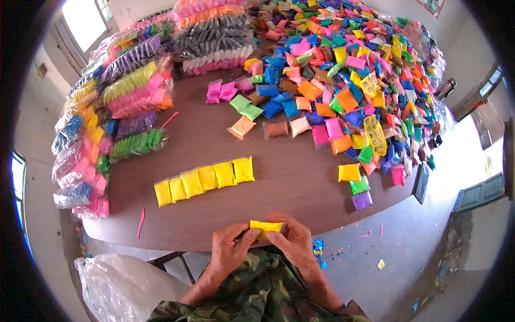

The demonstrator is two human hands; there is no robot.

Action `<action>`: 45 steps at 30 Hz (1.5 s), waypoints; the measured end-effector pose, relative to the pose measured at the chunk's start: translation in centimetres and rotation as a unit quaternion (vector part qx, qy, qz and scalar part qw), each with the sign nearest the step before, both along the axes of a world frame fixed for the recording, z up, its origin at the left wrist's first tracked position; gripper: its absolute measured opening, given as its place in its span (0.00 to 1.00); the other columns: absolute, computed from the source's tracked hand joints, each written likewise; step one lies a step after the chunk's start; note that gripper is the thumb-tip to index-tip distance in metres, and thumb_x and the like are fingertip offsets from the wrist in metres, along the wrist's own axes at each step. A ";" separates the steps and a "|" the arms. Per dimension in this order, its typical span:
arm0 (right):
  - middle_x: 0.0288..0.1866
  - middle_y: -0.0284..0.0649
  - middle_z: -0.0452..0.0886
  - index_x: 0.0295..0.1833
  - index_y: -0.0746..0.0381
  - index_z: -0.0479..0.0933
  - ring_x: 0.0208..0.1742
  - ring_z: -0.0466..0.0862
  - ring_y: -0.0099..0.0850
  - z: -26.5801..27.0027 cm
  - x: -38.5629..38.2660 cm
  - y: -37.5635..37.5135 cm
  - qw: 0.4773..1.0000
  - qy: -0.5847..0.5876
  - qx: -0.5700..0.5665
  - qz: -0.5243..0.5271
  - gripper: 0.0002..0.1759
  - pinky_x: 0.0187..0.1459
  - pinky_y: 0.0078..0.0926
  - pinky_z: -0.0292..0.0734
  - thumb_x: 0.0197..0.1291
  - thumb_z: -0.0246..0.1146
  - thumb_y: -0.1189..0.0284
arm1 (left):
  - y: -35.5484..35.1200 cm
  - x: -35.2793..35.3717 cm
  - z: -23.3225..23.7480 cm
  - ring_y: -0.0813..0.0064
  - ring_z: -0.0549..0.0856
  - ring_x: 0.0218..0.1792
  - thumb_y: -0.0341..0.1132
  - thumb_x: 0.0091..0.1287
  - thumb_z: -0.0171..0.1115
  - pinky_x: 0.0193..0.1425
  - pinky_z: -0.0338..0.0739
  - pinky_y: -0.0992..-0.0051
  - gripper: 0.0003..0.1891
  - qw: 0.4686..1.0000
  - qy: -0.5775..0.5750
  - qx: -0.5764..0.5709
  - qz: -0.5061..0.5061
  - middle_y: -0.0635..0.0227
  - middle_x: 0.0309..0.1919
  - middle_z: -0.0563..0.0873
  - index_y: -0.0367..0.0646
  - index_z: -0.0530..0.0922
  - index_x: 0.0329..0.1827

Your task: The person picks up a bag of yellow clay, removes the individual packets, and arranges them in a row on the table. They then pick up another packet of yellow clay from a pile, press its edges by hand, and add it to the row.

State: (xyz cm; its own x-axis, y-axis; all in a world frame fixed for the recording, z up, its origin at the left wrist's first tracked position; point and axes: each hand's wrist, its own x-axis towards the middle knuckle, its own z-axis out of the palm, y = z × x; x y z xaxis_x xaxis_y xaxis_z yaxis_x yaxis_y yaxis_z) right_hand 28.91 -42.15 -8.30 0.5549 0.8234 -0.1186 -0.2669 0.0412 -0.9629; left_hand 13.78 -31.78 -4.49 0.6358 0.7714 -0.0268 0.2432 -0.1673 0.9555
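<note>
A small yellow packet (pixel 266 226) is stretched between my two hands at the table's near edge. My left hand (pixel 232 244) pinches its left end, thumb on top. The right end is gripped by my right hand (pixel 292 240), also with the thumb over it. Ahead and to the left, a row of several yellow packets (pixel 204 180) lies side by side on the brown table (pixel 289 188), slightly overlapping. What fills the packets cannot be made out.
A large heap of mixed coloured packets (pixel 327 102) covers the back right. Bundled packets (pixel 137 86) are stacked at the left and back. A pink plastic strip (pixel 141 223) lies near the left edge. A clear plastic bag (pixel 120 284) stands below the table at left.
</note>
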 end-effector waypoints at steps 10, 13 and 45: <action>0.36 0.30 0.86 0.52 0.70 0.88 0.35 0.81 0.15 0.1 -0.4 -0.2 0.997 0.009 -0.078 -0.004 0.10 0.35 0.15 0.77 0.67 0.74 0.78 | 1.0 -0.8 0.0 0.84 0.82 0.38 0.33 0.79 0.66 0.42 0.80 0.78 0.12 0.993 0.036 -0.109 -0.011 0.71 0.37 0.88 0.29 0.86 0.53; 0.36 0.31 0.87 0.53 0.71 0.87 0.34 0.82 0.16 0.0 -0.2 -0.3 0.998 -0.014 -0.068 -0.001 0.11 0.35 0.15 0.77 0.67 0.74 0.79 | 1.0 -0.7 0.5 0.83 0.82 0.41 0.32 0.80 0.64 0.45 0.80 0.77 0.11 0.982 0.020 -0.188 0.011 0.71 0.37 0.88 0.30 0.86 0.53; 0.39 0.41 0.91 0.54 0.65 0.88 0.39 0.86 0.21 -0.4 3.5 -0.7 0.969 -0.221 -0.104 0.030 0.11 0.40 0.25 0.81 0.73 0.69 0.70 | 2.7 -2.0 -1.4 0.76 0.88 0.37 0.32 0.76 0.66 0.43 0.83 0.73 0.11 0.995 0.046 -0.061 0.061 0.65 0.35 0.91 0.31 0.88 0.49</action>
State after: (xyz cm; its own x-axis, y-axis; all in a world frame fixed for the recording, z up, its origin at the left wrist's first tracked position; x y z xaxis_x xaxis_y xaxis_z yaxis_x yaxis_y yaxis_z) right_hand 32.40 -42.87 -8.69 0.5408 0.8398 -0.0473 0.1783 -0.1694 -0.9693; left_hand 11.79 -29.07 -5.94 0.5279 0.8303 -0.1786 0.3413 -0.0148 0.9398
